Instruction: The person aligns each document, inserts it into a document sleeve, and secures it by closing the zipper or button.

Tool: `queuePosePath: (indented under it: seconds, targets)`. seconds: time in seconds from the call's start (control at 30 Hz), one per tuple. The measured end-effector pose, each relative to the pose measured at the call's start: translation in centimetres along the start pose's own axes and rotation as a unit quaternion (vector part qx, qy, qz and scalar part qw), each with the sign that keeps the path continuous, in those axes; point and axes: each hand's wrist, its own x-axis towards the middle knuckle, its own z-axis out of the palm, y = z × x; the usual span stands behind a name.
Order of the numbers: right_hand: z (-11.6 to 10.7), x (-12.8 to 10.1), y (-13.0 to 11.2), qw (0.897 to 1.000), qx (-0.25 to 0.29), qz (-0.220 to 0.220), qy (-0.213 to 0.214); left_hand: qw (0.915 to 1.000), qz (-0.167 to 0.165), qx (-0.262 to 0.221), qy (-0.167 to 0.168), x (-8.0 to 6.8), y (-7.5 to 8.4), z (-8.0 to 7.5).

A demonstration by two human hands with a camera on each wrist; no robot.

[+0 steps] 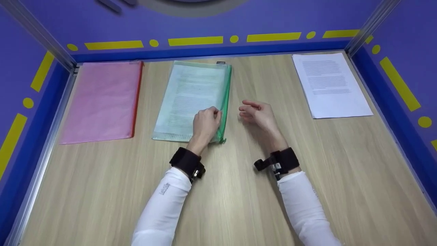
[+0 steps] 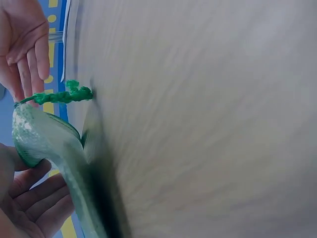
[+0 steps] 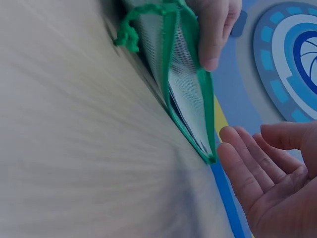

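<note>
In the head view a translucent green zip pouch (image 1: 194, 85) with printed sheets inside lies on the table. My left hand (image 1: 206, 124) pinches its upper layer near the zip edge, at the lower right corner. From the right wrist view, the pouch's green-rimmed mouth (image 3: 190, 94) gapes and paper edges show inside. A knotted green cord (image 2: 64, 95) hangs from the pouch's corner in the left wrist view. To the right of the pouch, my right hand (image 1: 261, 114) is apart from it, fingers loosely bent and holding nothing.
A pink zip pouch (image 1: 102, 102) with a red edge lies at the left. Printed white sheets (image 1: 336, 87) lie at the back right. Blue-purple walls (image 1: 266, 20) with yellow marks enclose the table (image 1: 225, 205) at the back and sides.
</note>
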Motion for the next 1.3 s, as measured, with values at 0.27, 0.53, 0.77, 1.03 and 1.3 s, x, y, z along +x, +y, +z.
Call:
queuePosePath:
  seconds: [0.27, 0.53, 0.77, 1.03, 1.3]
  targets:
    - [-1.1, -1.0, 0.5, 0.999, -0.036, -0.036, 0.005, 0.9998, 0.005, 0.006, -0.018, -0.1, 0.2, 0.2]
    - [-1.8, -1.1, 0.6, 0.998, -0.05, -0.047, 0.012, 0.9968, 0.035, -0.009, -0.071, -0.8, 0.2, -0.6]
    - [-2.0, -1.3, 0.6, 0.996, -0.081, -0.034, 0.003, 0.9869, 0.103, 0.049, -0.115, -2.0, -0.7, -2.3]
    - [-2.2, -1.1, 0.6, 0.995, -0.084, -0.048, -0.012, 0.9667, 0.139, 0.079, -0.2, -3.4, -1.9, -3.5]
    - [-2.1, -1.4, 0.9, 0.996, -0.084, -0.03, -0.017, 0.9458, 0.15, 0.107, -0.267, -3.3, -2.4, -2.8]
